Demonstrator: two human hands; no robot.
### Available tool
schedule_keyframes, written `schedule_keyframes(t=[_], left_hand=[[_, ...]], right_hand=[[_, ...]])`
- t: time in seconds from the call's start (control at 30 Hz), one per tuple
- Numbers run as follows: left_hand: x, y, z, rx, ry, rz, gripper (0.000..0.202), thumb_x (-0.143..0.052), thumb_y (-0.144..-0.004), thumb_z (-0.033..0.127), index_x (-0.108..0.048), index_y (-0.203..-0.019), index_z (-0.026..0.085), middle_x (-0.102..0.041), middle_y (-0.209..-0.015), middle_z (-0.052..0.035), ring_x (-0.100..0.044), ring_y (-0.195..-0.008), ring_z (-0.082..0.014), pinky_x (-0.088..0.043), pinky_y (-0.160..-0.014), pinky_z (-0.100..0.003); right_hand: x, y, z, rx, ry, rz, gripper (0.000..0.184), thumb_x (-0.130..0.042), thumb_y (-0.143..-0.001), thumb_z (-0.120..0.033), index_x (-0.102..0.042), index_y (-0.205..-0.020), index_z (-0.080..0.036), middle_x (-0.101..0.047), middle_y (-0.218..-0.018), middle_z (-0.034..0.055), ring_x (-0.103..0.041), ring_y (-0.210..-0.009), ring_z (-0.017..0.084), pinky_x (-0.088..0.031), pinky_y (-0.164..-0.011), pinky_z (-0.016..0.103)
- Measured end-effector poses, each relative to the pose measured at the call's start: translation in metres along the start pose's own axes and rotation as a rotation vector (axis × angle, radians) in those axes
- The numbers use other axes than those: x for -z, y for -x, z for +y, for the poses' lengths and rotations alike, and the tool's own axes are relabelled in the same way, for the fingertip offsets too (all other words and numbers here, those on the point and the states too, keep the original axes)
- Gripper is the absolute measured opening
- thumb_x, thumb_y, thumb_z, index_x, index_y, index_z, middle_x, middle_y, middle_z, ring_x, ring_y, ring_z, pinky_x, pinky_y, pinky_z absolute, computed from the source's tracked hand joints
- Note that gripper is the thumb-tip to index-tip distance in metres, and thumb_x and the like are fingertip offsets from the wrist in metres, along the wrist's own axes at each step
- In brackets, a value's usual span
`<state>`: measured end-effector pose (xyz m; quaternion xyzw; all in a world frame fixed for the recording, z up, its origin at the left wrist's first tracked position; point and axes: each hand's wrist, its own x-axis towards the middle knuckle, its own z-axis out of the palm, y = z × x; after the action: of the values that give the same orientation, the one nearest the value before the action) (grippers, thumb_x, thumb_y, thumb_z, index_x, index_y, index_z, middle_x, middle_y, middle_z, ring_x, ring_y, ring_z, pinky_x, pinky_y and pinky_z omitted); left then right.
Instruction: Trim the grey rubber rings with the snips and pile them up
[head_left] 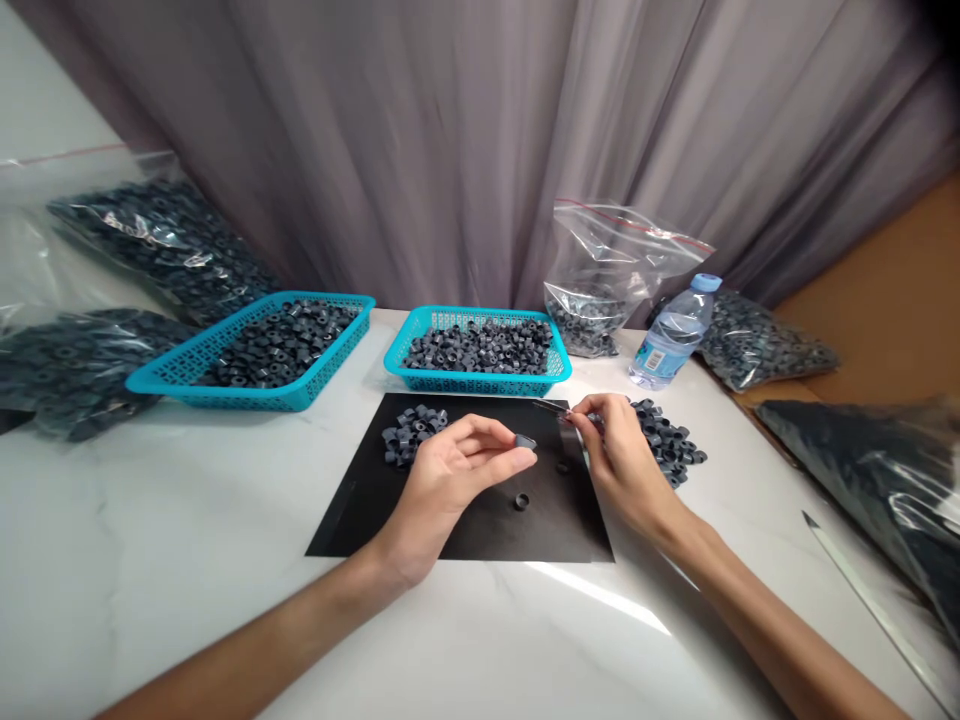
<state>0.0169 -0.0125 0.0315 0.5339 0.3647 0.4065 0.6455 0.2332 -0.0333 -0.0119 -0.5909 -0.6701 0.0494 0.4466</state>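
Between thumb and fingertips, my left hand [457, 465] pinches a small grey plastic cap [525, 441] above the black mat [352, 520]. My right hand [619, 450] is closed on a thin, dark, pointed tool [551, 407], whose tip points left; its exact kind is too small to make out. Tool and cap are apart. On the mat below lies a loose grey ring-shaped piece [521, 502], with another dark piece [562, 467] near my right hand. A pile of grey pieces [409, 432] sits beyond my left hand, and a second pile [675, 445] lies beside my right.
Two blue baskets [478, 384] [300, 392] of grey pieces stand at the back. A zip bag [592, 310] and a water bottle [675, 335] are at back right. Filled bags [165, 240] crowd the left. A pale strip [870, 595] lies at right beside a dark bag [862, 470].
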Motion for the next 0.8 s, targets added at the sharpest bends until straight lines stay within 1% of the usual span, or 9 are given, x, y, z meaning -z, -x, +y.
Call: schedule_keyframes(t=[0.1,0.17,0.2,0.3,0.37,0.53,0.63,0.8], left_hand=[[-0.001,0.001,0.004,0.026,0.024,-0.001,0.031,-0.088,-0.072,0.032,-0.066,-0.089,0.018,-0.066,-0.093,-0.0001,-0.067,-0.096,-0.0162,-0.049,-0.086,-0.024],[-0.002,0.002,0.007,0.037,0.053,-0.007,0.031,-0.088,-0.071,0.032,-0.066,-0.088,0.018,-0.066,-0.091,-0.0003,-0.069,-0.095,-0.0170,-0.050,-0.085,-0.025],[-0.003,0.003,0.009,0.037,0.072,-0.013,0.030,-0.088,-0.071,0.031,-0.066,-0.087,0.018,-0.067,-0.090,-0.0005,-0.069,-0.095,-0.0175,-0.050,-0.085,-0.025],[-0.003,0.003,0.012,0.029,0.123,-0.030,0.029,-0.088,-0.071,0.029,-0.066,-0.086,0.017,-0.068,-0.090,-0.0005,-0.071,-0.094,-0.0178,-0.051,-0.086,-0.027],[-0.002,0.003,0.012,0.021,0.130,-0.027,0.028,-0.088,-0.071,0.028,-0.066,-0.087,0.018,-0.068,-0.089,0.0002,-0.070,-0.092,-0.0161,-0.050,-0.086,-0.026],[0.003,-0.001,0.012,-0.056,0.096,-0.028,0.028,-0.089,-0.071,0.027,-0.067,-0.086,0.018,-0.066,-0.088,0.0017,-0.065,-0.091,-0.0125,-0.049,-0.088,-0.024],[0.005,-0.003,0.012,-0.090,0.091,-0.041,0.028,-0.088,-0.072,0.026,-0.067,-0.087,0.019,-0.065,-0.091,0.0014,-0.064,-0.094,-0.0131,-0.049,-0.090,-0.025],[0.006,-0.002,0.014,-0.099,0.087,-0.048,0.027,-0.087,-0.073,0.027,-0.066,-0.086,0.019,-0.068,-0.093,-0.0009,-0.068,-0.096,-0.0174,-0.050,-0.092,-0.029]], right_hand=[[0.005,0.002,-0.015,-0.101,-0.314,0.044,0.016,-0.042,-0.105,-0.038,-0.047,-0.103,-0.024,-0.060,-0.087,0.0030,-0.060,-0.078,0.019,-0.048,-0.072,0.032],[0.009,0.005,-0.026,-0.144,-0.421,0.039,0.020,-0.044,-0.105,-0.042,-0.052,-0.108,-0.023,-0.058,-0.081,0.0005,-0.056,-0.071,0.016,-0.045,-0.065,0.028],[0.011,0.006,-0.031,-0.145,-0.444,0.016,0.023,-0.046,-0.104,-0.043,-0.056,-0.110,-0.023,-0.058,-0.082,0.0006,-0.055,-0.070,0.016,-0.045,-0.063,0.028],[0.015,0.010,-0.040,-0.095,-0.456,-0.069,0.027,-0.055,-0.101,-0.042,-0.065,-0.118,-0.023,-0.063,-0.093,0.0040,-0.057,-0.080,0.018,-0.046,-0.066,0.028],[0.017,0.011,-0.042,-0.048,-0.433,-0.098,0.029,-0.057,-0.100,-0.039,-0.067,-0.123,-0.024,-0.065,-0.098,0.0053,-0.059,-0.082,0.019,-0.047,-0.067,0.029],[0.021,0.011,-0.043,0.082,-0.356,-0.158,0.029,-0.053,-0.103,-0.032,-0.070,-0.126,-0.027,-0.064,-0.083,0.0034,-0.058,-0.074,0.018,-0.046,-0.065,0.029],[0.022,0.011,-0.044,0.130,-0.354,-0.146,0.030,-0.051,-0.103,-0.029,-0.069,-0.127,-0.026,-0.065,-0.084,0.0038,-0.060,-0.074,0.018,-0.048,-0.067,0.030],[0.022,0.012,-0.044,0.146,-0.367,-0.167,0.032,-0.051,-0.103,-0.029,-0.066,-0.131,-0.026,-0.068,-0.090,0.0054,-0.064,-0.078,0.019,-0.051,-0.071,0.031]])
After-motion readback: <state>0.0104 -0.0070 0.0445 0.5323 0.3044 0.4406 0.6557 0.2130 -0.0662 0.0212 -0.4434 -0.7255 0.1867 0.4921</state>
